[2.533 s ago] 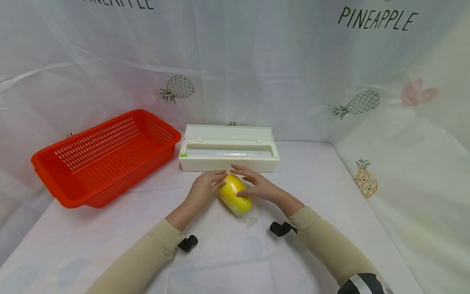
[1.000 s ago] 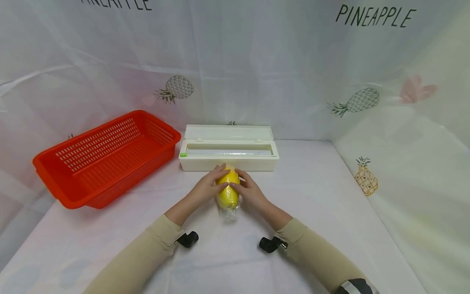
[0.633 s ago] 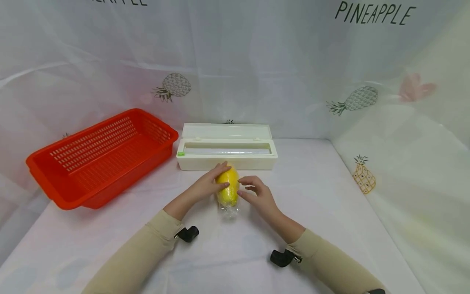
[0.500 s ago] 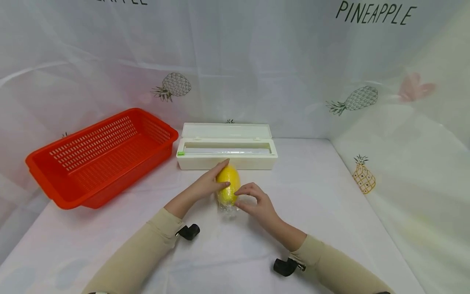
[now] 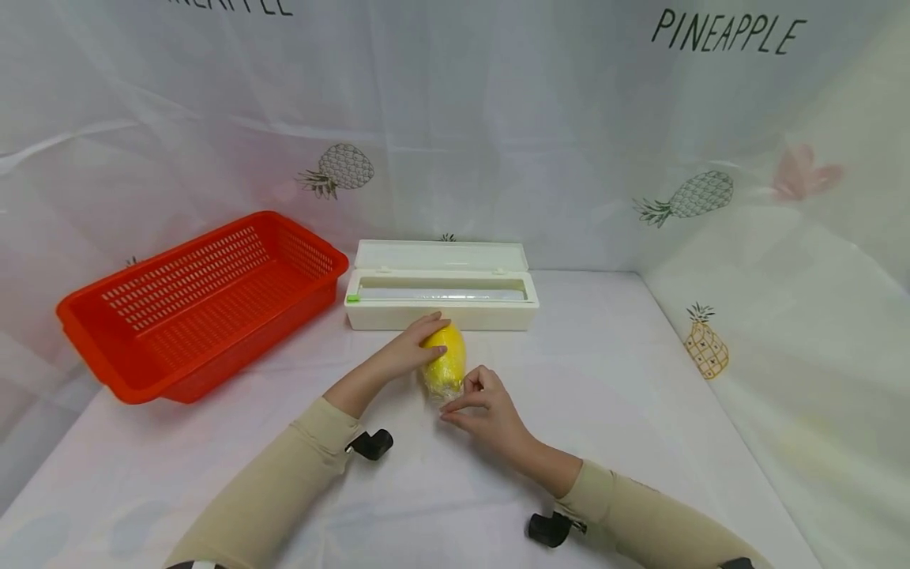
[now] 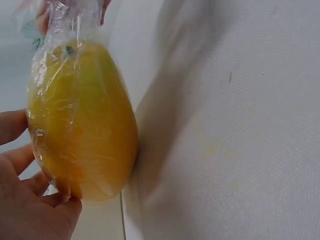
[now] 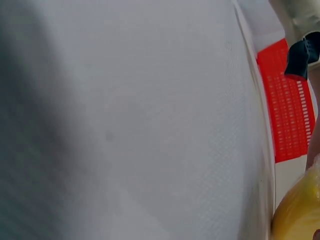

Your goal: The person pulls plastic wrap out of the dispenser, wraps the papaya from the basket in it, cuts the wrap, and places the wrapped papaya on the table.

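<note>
A yellow oval fruit (image 5: 449, 356), wrapped in clear cling film, lies in front of the white box. My left hand (image 5: 403, 356) grips its left side; in the left wrist view, curled fingers (image 6: 19, 159) reach along the wrapped fruit (image 6: 82, 125). The gathered film end (image 6: 75, 20) stretches off the fruit's stem end. My right hand (image 5: 493, 411) pinches that film at the near end, thumb and index finger together. The right wrist view catches only part of the fruit (image 7: 300, 212) at its lower right corner.
Behind the hands stands a white cling film box (image 5: 441, 318), lid (image 5: 441, 254) raised, a film roll (image 5: 441, 294) inside. A red plastic basket (image 5: 249, 336) sits at the left. White cloth (image 5: 640, 411) covers the table, and a patterned curtain (image 5: 498, 158) hangs behind.
The right hand has left the fruit's side and come down to the film at its near end, where it pinches. The fruit turned from slanted to nearly straight. The left hand stays on it.
</note>
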`<state>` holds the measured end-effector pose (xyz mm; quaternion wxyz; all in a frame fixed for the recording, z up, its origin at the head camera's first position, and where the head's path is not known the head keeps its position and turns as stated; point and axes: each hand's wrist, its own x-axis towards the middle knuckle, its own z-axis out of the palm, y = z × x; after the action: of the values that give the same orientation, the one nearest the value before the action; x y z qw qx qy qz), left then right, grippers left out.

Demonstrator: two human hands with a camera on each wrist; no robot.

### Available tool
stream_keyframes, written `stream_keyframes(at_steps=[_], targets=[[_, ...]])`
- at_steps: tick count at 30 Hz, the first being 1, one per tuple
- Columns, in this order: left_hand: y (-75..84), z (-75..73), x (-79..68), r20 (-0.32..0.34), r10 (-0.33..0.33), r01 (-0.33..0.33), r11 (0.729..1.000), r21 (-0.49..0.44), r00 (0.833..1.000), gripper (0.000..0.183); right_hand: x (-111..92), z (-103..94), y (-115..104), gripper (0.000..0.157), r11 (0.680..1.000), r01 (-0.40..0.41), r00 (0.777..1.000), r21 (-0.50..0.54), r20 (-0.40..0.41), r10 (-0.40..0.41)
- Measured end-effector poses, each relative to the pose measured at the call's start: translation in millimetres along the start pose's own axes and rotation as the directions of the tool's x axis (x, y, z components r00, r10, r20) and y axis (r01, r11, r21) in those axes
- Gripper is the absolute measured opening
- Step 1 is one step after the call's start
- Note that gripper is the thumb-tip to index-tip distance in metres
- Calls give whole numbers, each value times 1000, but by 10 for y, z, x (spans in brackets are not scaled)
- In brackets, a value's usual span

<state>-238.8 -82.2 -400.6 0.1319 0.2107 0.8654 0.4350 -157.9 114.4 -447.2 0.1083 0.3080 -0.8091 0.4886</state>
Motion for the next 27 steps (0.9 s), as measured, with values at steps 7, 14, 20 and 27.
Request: stream_keyframes(at_steps=[7,14,20,27], targets=[[-1,9,21,-31,-23,22,999,-45,999,50,-89,-36,-31,12,994,-28,998,102,57,22],[-22,-1,24,-34,-27,24,996,-91,999,51,-82,-229,-219,30,980,88,992,179,74,-103],[-49,-14,35,-38,-54,49,991,-123,998,52,20,-297,-77,48,981,175,978,87,98,-183],[-63,9,49,-75,-89,74,981,-180,993,52,165,-199,225,30,913,392,915,-108,143,-376]])
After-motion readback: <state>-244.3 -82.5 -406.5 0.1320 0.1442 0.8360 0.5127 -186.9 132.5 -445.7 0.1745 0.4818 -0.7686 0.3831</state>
